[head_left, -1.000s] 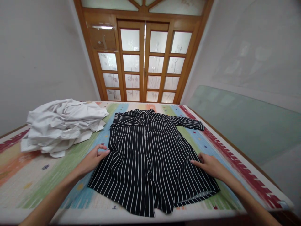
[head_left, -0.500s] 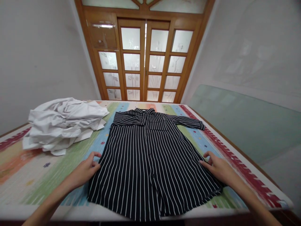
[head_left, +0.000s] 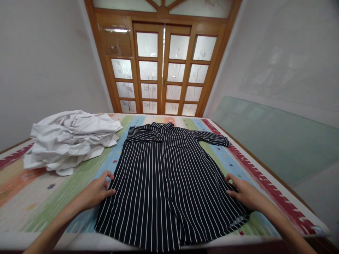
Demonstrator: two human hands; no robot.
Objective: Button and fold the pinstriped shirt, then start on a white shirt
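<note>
A black shirt with white stripes (head_left: 159, 183) lies front up on the patterned cloth, its collar at the far end. The sleeve on the left is folded across the chest; the one on the right stretches outward. At the shirt's left edge is my left hand (head_left: 99, 190), thumb and forefinger apart, thumb tip over the fabric. My right hand (head_left: 242, 190) is at the right edge, its thumb and forefinger also parted at the fabric. Neither hand shows cloth pinched between its fingers.
A crumpled pile of white cloth (head_left: 71, 139) sits at the left on the patterned cloth (head_left: 63, 197) covering the table. Behind stand wooden doors with glass panes (head_left: 177, 46). A pale green panel (head_left: 265, 137) leans along the right wall.
The shirt's lower left corner has shifted slightly left and toward me. My left thumb reaches slightly further over the fabric, and my right hand has moved slightly nearer to me.
</note>
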